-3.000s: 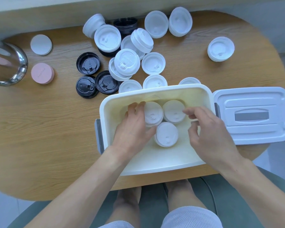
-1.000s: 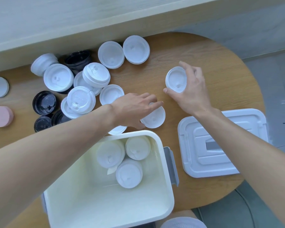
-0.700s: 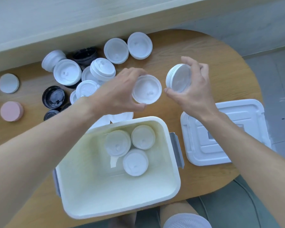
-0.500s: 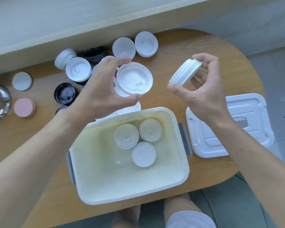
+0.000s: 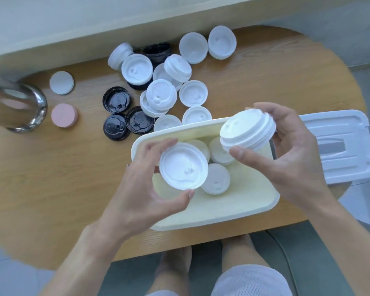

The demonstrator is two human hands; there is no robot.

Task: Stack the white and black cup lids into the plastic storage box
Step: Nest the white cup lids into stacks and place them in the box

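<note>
Both hands are loaded and poised over the plastic storage box, so the step in hand looks like bringing a fresh batch of white lids to the stacks already inside. The left hand holds a single white cup lid, its underside turned up, the fingers curled round the far rim and the thumb pinching the near edge. The right hand grips a short stack of white lids, tilted on its side, thumb below and fingers wrapped over the top.

Three white lid stacks stand close together at the far end of the box. Many loose white lids and a few black lids lie on the wooden surface beyond it; the box cover rests to the right.

Next, I judge, the single lid wants nesting with the stack, or each load setting squarely onto a stack in the box, turned level and facing the same way so it seats rather than slides off.
</note>
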